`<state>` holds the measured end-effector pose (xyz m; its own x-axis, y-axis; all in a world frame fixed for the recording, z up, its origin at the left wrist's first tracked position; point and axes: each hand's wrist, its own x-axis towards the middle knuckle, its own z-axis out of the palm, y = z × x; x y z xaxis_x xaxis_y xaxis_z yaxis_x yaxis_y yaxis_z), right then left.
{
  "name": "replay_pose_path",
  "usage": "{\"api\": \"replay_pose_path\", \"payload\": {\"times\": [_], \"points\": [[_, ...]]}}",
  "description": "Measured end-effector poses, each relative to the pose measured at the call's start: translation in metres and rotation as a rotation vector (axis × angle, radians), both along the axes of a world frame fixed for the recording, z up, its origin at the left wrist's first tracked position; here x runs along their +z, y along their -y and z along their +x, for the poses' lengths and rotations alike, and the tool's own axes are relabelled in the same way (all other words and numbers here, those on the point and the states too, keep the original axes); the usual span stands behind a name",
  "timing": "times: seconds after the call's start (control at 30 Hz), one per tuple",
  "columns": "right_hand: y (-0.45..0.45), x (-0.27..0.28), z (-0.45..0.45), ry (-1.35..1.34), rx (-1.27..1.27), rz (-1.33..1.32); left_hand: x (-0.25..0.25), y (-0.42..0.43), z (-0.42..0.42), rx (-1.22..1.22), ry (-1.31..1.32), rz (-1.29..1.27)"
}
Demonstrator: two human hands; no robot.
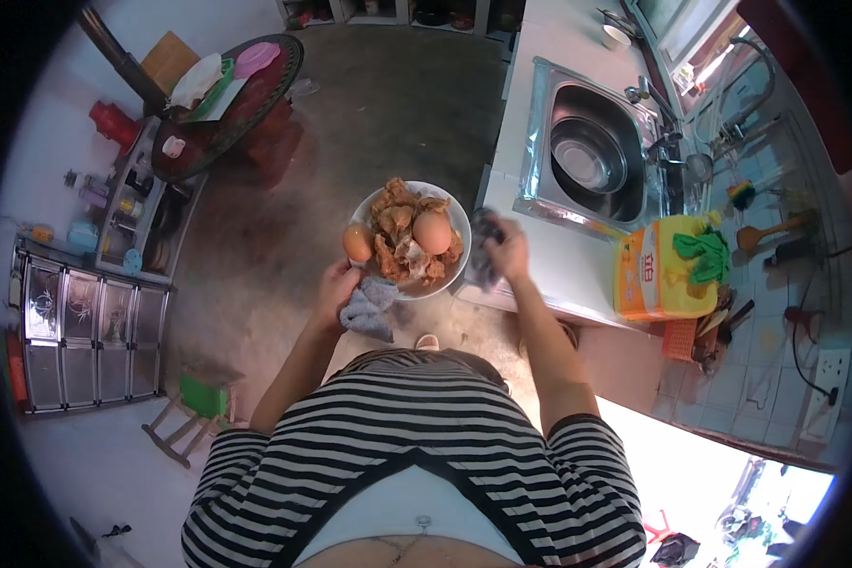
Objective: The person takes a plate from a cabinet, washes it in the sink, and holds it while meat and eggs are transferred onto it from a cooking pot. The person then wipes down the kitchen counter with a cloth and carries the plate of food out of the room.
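A white plate [410, 292] piled with brown fried pieces [395, 222] is held out in front of my body. One egg [433, 232] rests on the pieces at the right, and another egg [358, 242] sits at the plate's left rim. My left hand [337, 288] grips the plate's lower left edge, with a grey cloth [369, 308] between hand and plate. At the plate's right side, my right hand [507, 248] is closed round a dark grey cloth [485, 248], whose left part lies close to the rim.
Right of me a counter [518, 142] holds a steel sink [559, 95] with a metal basin [589, 156] and a yellow jug [667, 270]. An oval table [279, 71] stands back left. A cabinet [95, 327] and a small green chair [204, 396] are at the left.
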<state>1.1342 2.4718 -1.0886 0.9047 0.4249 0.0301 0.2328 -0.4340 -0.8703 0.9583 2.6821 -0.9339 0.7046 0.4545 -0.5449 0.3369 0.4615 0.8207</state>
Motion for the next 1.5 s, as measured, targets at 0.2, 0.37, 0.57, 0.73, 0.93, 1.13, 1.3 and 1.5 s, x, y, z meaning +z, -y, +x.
{"api": "replay_pose_path", "payload": {"times": [0.2,0.37,0.57,0.73,0.93,1.13,1.3,1.5], "points": [[0.009,0.024,0.138,0.316,-0.262,-0.045,0.001,-0.003,-0.005,-0.015,-0.052,0.111],[-0.005,-0.040,0.162,0.206,-0.263,-0.501,-0.008,-0.007,-0.014,-0.035,-0.012,0.149],[-0.043,-0.067,0.099,0.454,-0.051,-0.609,0.004,-0.007,-0.013,-0.034,-0.046,0.178],[-0.003,-0.028,0.010,0.367,0.069,-0.514,0.005,0.000,-0.002,-0.002,-0.003,0.112],[0.104,-0.021,-0.041,0.357,0.086,-0.692,0.003,0.006,0.011,-0.074,0.008,-0.072],[0.127,-0.034,-0.035,0.184,-0.587,-1.020,0.022,0.028,0.016,-0.248,0.201,0.137],[0.041,-0.018,-0.083,0.250,-0.127,-0.880,0.007,0.037,0.026,-0.301,0.130,-0.049],[0.105,-0.020,-0.062,0.346,-0.040,-0.654,0.006,0.049,0.032,-0.183,0.026,-0.180]]}}
